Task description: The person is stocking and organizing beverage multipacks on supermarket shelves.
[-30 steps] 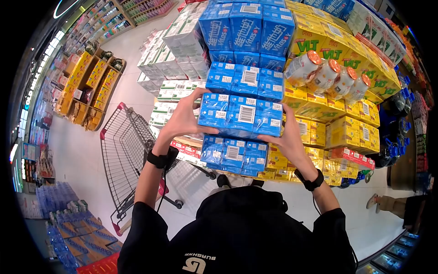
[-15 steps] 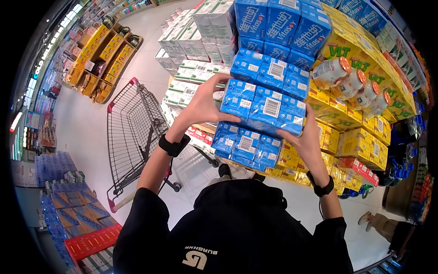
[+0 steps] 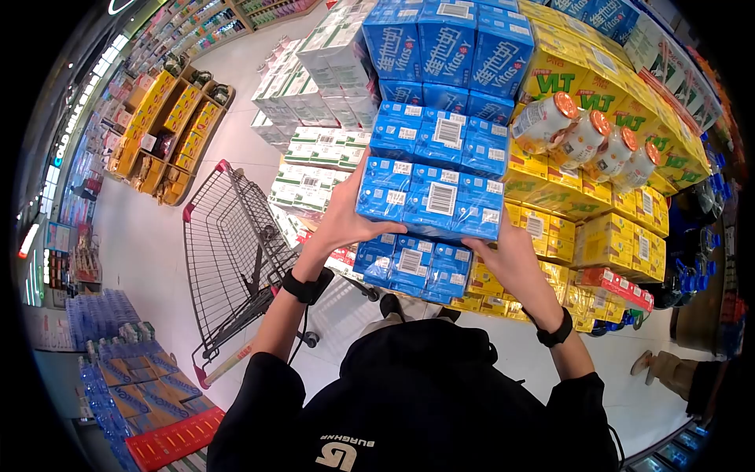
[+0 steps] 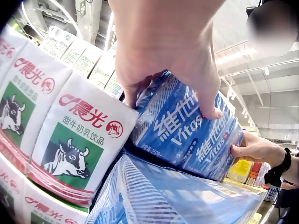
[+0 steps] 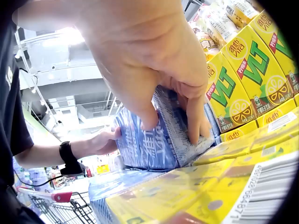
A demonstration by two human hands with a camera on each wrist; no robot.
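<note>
A plastic-wrapped pack of blue Vitasoy drink cartons (image 3: 429, 200) is held between both hands, one at each end. The left hand (image 3: 346, 216) grips its left end, thumb along the near face. At the opposite end, the right hand (image 3: 515, 256) grips with its thumb on the near lower edge and fingers along the side. In the left wrist view, the pack (image 4: 187, 128) sits close over another wrapped blue pack (image 4: 163, 191), beside white milk-drink cartons (image 4: 70, 149). The right wrist view shows the pack's end (image 5: 175, 135) next to yellow VLT cartons (image 5: 238, 79).
More blue packs (image 3: 448, 55) rise behind. Yellow packs (image 3: 621, 244) and several orange-capped bottles (image 3: 546, 122) stand at the right, white carton packs (image 3: 318, 185) at the left. A shopping cart (image 3: 236, 252) is on the floor to the left. Another person's leg (image 3: 672, 374) shows far right.
The head view swings left, then back right. Both hands keep their grip on the blue pack, which stays at about the same place in the stack.
</note>
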